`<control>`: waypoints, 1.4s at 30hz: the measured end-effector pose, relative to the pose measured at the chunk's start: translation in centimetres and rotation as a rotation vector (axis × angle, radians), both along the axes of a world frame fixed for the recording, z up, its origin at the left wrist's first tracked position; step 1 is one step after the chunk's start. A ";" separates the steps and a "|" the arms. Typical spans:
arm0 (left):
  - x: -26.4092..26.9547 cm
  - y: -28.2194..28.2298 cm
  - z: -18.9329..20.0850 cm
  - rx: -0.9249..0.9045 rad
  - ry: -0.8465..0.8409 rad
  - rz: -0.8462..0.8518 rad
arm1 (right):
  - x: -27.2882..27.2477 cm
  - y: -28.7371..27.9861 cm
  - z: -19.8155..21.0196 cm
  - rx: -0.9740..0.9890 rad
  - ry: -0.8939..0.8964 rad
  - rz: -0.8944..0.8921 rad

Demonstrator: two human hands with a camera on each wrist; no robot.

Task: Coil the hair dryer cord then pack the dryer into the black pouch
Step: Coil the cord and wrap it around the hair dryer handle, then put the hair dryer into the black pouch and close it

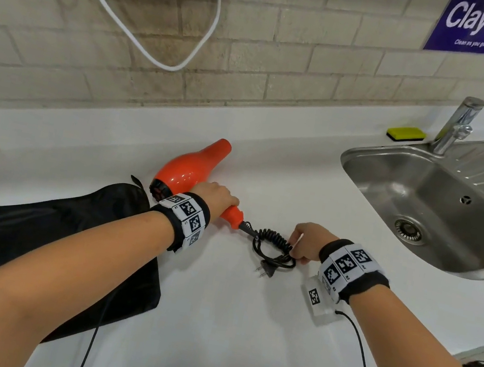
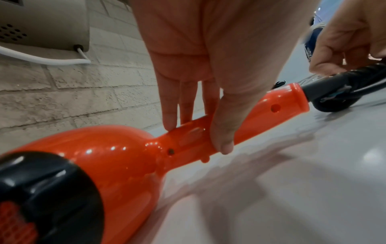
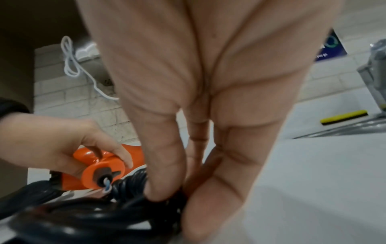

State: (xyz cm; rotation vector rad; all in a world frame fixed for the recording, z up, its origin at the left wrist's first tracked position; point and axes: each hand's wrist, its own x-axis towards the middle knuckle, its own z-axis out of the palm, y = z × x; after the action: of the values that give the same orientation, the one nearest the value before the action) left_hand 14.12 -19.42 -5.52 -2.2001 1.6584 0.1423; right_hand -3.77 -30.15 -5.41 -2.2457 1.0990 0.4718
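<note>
An orange hair dryer [image 1: 192, 168] lies on the white counter [image 1: 243, 313], nozzle pointing away. My left hand [image 1: 215, 196] grips its handle [image 2: 261, 112], thumb on the near side and fingers behind. The black cord [image 1: 273, 244] is bunched in loops just right of the handle end, its plug [image 1: 265, 270] lying on the counter. My right hand [image 1: 305, 241] pinches the cord bundle [image 3: 133, 213] between thumb and fingers. The black pouch [image 1: 45, 245] lies flat at the left, partly under my left forearm.
A steel sink [image 1: 443, 206] with a tap [image 1: 458, 124] is set into the counter at the right, and a yellow sponge [image 1: 406, 134] sits behind it. A white cable [image 1: 138, 32] hangs on the brick wall. Thin black wires [image 1: 364, 360] trail from my wrists.
</note>
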 end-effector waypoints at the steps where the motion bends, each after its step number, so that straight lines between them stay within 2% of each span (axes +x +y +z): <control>1: 0.0 0.0 -0.1 -0.011 0.000 0.010 | 0.1 0.0 0.0 -0.031 0.004 0.020; 6: -0.4 -0.2 -0.6 0.018 -0.006 0.014 | 0.2 0.0 0.0 -0.106 0.055 0.114; 10: -0.5 -0.2 -1.1 0.021 0.017 0.047 | 0.2 0.0 -0.3 -0.097 0.046 0.112; 13: -0.5 0.6 -0.9 -0.044 0.149 0.082 | 0.3 0.3 -0.1 -0.102 0.031 0.079; 16: -0.9 2.1 0.0 -0.192 0.304 0.125 | 0.7 1.0 0.5 -0.191 0.028 0.102; 18: -1.1 3.6 0.5 -0.303 0.371 0.165 | 1.5 1.8 1.0 -0.246 -0.067 0.106; 21: -0.3 6.7 1.4 -0.419 0.404 0.322 | 3.6 4.0 1.8 -0.254 -0.308 0.164; 24: 2.3 10.4 2.0 -0.374 0.366 0.535 | 6.4 7.3 2.2 -0.135 -0.481 0.312; 27: 6.5 13.6 1.3 -0.269 0.316 0.706 | 9.3 10.4 1.2 -0.045 -0.470 0.490; 30: 9.7 16.7 -0.2 -0.178 0.275 0.812 | 12.0 13.2 0.0 -0.062 -0.394 0.599; 34: 11.0 18.6 -1.3 -0.180 0.360 0.797 | 14.1 15.4 -1.6 -0.065 -0.240 0.781; 36: 11.1 18.7 -1.5 -0.203 0.352 0.789 | 14.2 15.8 -2.2 -0.083 -0.146 0.821; 39: 10.7 18.6 -1.5 -0.167 0.339 0.772 | 14.3 16.0 -2.6 -0.118 -0.133 0.786; 42: 9.2 18.0 -1.1 -0.236 0.358 0.615 | 14.3 15.4 -1.8 -0.073 -0.231 0.651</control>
State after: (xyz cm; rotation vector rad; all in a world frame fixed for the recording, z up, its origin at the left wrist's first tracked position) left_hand 23.35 -1.38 -6.66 -2.9462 1.1313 0.5548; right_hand 10.51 -14.79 -7.23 -2.6194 0.2523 0.4116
